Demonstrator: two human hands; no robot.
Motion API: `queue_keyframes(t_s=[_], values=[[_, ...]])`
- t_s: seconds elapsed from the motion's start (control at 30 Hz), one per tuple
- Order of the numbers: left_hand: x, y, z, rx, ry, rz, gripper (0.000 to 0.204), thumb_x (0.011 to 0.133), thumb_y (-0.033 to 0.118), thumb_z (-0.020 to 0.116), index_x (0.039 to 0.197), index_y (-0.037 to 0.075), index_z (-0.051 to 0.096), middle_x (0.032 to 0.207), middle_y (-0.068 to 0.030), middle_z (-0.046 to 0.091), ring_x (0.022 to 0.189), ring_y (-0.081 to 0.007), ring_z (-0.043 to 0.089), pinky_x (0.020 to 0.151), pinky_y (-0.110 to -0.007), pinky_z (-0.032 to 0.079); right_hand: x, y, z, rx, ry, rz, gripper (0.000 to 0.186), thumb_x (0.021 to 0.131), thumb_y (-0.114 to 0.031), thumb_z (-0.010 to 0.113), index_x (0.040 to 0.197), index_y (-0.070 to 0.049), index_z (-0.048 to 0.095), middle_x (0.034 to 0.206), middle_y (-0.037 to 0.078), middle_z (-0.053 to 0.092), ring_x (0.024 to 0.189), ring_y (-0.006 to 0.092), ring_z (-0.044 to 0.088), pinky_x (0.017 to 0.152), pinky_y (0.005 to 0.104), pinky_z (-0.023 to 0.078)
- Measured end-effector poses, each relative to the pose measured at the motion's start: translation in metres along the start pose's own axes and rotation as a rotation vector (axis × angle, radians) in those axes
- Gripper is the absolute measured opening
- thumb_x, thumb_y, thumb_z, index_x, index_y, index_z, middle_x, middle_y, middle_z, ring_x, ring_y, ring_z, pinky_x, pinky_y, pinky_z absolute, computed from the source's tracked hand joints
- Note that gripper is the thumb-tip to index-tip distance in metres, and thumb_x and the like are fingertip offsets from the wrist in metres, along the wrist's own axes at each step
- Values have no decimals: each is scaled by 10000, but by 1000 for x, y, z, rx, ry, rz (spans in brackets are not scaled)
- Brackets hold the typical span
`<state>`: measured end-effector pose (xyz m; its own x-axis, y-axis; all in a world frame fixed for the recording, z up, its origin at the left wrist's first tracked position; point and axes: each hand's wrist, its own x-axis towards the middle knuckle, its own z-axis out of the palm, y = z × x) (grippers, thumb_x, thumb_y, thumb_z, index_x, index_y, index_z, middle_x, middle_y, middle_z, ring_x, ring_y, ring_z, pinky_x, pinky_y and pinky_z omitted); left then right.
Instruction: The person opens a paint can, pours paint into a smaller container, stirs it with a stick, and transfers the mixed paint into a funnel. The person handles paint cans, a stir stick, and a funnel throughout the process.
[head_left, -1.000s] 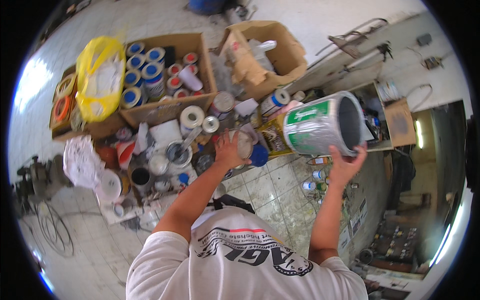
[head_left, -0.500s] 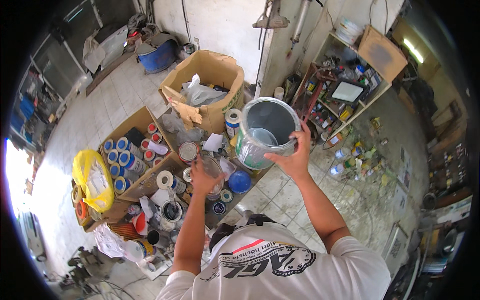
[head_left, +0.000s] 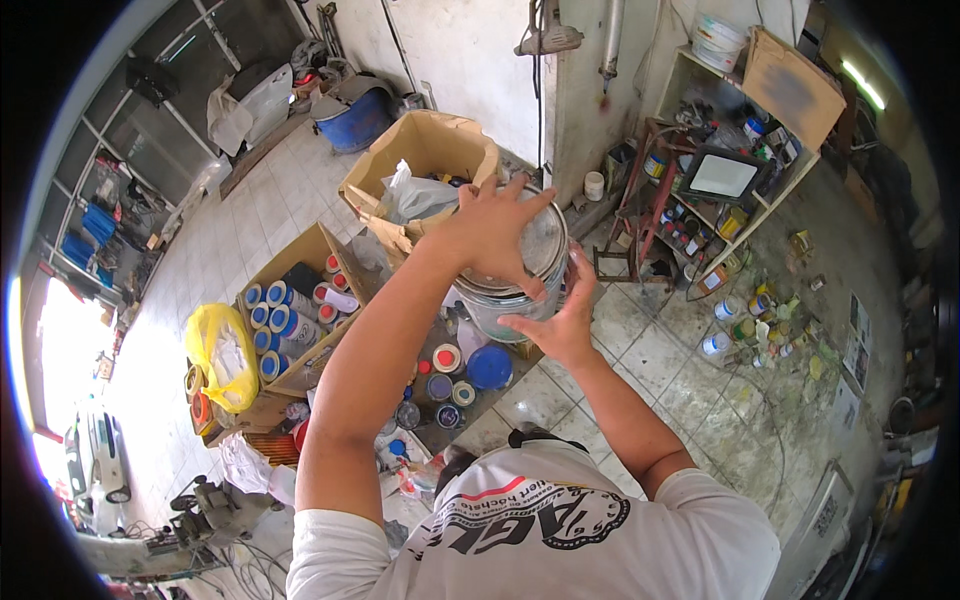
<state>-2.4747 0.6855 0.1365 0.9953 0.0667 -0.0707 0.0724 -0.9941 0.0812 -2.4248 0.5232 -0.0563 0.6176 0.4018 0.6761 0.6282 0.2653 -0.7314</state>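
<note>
My left hand (head_left: 490,230) grips a round grey metal lid (head_left: 543,245) from above, fingers spread across it, on top of a large silvery paint can (head_left: 492,312). My right hand (head_left: 560,310) holds that can at its side, fingers curled round it and thumb pointing left. The lid covers the can's opening; whether it is fully seated I cannot tell. Just below and left are several small tins, among them a blue one (head_left: 489,368) and a red-topped one (head_left: 446,357). My left forearm hides part of the bench.
A carton of cans (head_left: 255,355) with a yellow bag (head_left: 215,355) stands left; a torn box (head_left: 380,170) behind; a blue drum (head_left: 355,125) farther back. At right are a cluttered shelf (head_left: 750,200), red metal stand (head_left: 655,230) and several cans on the floor (head_left: 716,343).
My left hand has risen from among the tins and brought the lid onto the big can, whose open mouth showed before. My right hand still holds the can.
</note>
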Motion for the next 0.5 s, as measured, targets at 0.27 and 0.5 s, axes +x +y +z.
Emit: queue_keyframes(t_s=[0.27, 0.5], values=[[7, -5, 9, -24, -169, 34, 1496, 453, 672, 976, 1705, 232, 284, 1744, -255, 250, 1585, -514, 261, 1217, -751, 221, -8, 3, -3, 49, -54, 143, 1404, 637, -389, 1052, 1648, -7, 156, 1641, 262, 305, 1525, 404, 367, 1259, 517, 324], [-49, 12, 44, -2, 421, 113, 1150, 665, 548, 934, 1643, 225, 423, 1753, -235, 238, 1630, -450, 190, 1245, -760, 143, -65, 22, -5, 11, -62, 321, 1321, 684, -305, 1038, 1647, -18, 180, 1643, 225, 296, 1498, 374, 380, 1230, 486, 353]])
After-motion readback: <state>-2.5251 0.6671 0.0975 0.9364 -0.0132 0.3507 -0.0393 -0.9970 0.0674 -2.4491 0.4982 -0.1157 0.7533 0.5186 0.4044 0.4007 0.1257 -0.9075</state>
